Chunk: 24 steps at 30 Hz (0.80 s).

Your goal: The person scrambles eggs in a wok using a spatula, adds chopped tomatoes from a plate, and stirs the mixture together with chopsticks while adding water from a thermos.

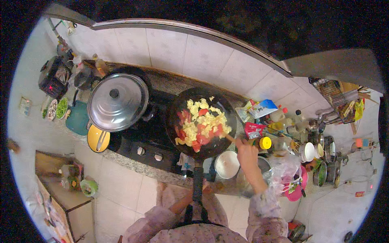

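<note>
A dark wok (pixel 171 120) sits on the right side of the black gas stove (pixel 133 136). In it lie yellow scrambled egg pieces (pixel 191 126) mixed with red tomato pieces (pixel 201 140). My right hand (pixel 246 152) grips a wooden spatula (pixel 229 138) at the wok's right rim; the tool's far end is lost among the food. Low in front of me, my left hand (pixel 207 186) is around the wok's black handle (pixel 198 179), which partly hides it. Just right of that handle stands a white bowl (pixel 227 165).
A lidded pan (pixel 118 101) covers the left burner, near a yellow dish (pixel 98 138) and a green board (pixel 79 118). Seasoning packets (pixel 254 130), a yellow-capped jar (pixel 265 143), bottles and stacked bowls (pixel 307 152) crowd the right counter. A tiled wall (pixel 167 48) rises behind.
</note>
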Each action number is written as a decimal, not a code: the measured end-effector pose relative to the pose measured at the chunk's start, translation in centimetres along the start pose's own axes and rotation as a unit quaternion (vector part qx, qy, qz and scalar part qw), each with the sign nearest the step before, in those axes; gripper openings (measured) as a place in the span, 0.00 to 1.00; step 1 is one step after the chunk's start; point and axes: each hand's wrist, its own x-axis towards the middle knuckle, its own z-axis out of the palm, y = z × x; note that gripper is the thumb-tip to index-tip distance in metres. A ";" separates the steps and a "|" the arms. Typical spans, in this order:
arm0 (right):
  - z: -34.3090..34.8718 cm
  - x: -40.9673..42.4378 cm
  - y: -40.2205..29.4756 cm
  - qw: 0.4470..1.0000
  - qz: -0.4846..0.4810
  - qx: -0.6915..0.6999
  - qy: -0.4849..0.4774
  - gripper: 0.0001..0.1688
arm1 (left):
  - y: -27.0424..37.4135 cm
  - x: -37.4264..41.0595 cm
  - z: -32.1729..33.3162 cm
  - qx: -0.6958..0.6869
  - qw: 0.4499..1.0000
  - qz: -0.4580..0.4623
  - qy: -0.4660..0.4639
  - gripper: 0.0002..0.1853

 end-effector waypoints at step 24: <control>-0.2 -5.7 -5.1 0.994 -0.029 0.097 -0.038 0.25 | 14.9 -12.2 2.0 -0.007 0.997 -0.023 0.078 0.28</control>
